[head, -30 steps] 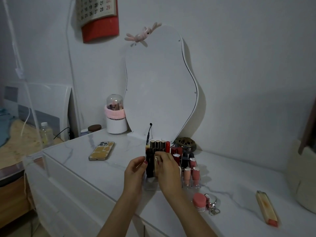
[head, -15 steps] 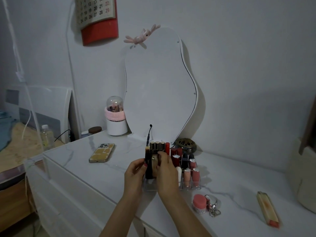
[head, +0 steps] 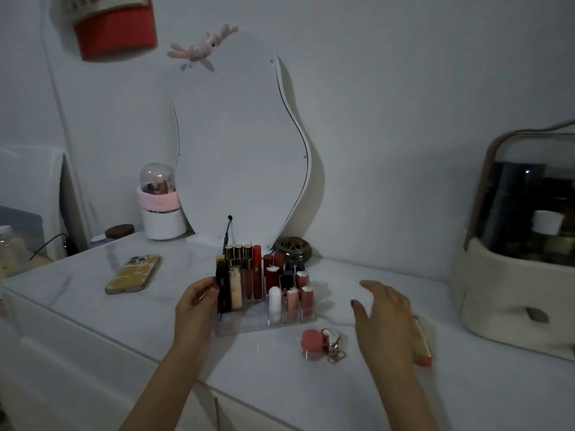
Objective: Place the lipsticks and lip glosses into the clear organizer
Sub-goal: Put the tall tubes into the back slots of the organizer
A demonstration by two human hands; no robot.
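My left hand (head: 199,301) grips the black lipstick (head: 222,290), its logo too blurred to read, at the clear organizer (head: 264,321) on the worktop (head: 280,377). My right hand (head: 384,318) hovers open over a long peach tube (head: 423,346).

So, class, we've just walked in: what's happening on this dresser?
A person is filling a clear organizer with lipsticks and lip glosses. Most tubes already stand upright in its compartments. The left hand touches a black tube at the organizer's left end. The right hand, fingers spread and empty, hovers over a long peach tube lying on the white top, likely the next pick.
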